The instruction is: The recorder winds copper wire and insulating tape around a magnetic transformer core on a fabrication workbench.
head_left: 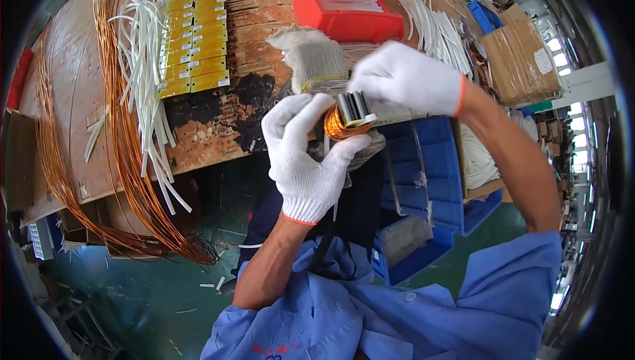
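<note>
My left hand (305,152), in a white knit glove with an orange cuff, grips a copper wire coil (335,126) between fingers and thumb. Dark rod-like pieces (352,107) stand up from the coil's middle, and a small white tip sticks out at its right side. Just above and to the right is my right hand (405,81), gloved the same way and a little blurred. Its fingers are curled in; whatever they pinch, if anything, is hidden. Behind the coil, a grey cloth-wrapped bundle (316,62) with a yellow band sits at the table edge.
On the worn wooden table (254,42) lie long copper wires (109,62), white sleeving tubes (142,62) and rows of yellow plates (198,42). A red bin (357,26) holds white strips. Blue crates (420,168) stand below at right; a cardboard box (522,59) sits far right.
</note>
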A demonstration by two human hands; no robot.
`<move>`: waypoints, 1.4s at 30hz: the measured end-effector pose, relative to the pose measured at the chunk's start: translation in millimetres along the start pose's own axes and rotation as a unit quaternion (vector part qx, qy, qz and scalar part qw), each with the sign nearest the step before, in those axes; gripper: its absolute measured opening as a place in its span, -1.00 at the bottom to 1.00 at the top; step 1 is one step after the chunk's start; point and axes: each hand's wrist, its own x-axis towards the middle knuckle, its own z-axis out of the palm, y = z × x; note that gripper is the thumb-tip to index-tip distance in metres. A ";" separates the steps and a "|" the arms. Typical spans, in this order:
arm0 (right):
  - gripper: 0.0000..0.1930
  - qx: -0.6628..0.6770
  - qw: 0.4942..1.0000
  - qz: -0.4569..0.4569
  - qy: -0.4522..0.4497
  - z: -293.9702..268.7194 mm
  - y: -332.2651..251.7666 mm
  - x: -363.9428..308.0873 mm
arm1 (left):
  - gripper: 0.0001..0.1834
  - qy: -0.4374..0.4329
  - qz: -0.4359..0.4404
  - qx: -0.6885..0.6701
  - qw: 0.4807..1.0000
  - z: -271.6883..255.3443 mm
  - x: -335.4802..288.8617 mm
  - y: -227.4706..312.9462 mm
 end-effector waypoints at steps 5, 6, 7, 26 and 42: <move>-0.85 -0.338 0.891 -0.235 0.192 76.0 23.9 -98.6 | -0.31 -0.056 0.020 -0.019 0.998 0.3 2.1 1.1; -0.86 -0.329 0.912 -0.171 0.177 94.5 7.0 -117.0 | -0.27 -0.073 0.016 -0.006 0.997 -2.3 2.3 0.9; -0.86 -0.316 0.928 -0.112 0.162 107.3 -15.5 -125.0 | -0.17 -0.085 0.047 0.009 0.995 -3.8 2.5 -3.0; -0.85 -0.330 0.922 -0.162 0.125 67.8 3.0 -108.2 | -0.16 -0.078 0.056 0.013 0.995 -3.1 0.2 -3.2; -0.66 -0.049 0.998 0.011 0.034 0.9 -6.0 -16.1 | -0.31 -0.034 -0.024 -0.018 0.999 2.0 3.8 6.6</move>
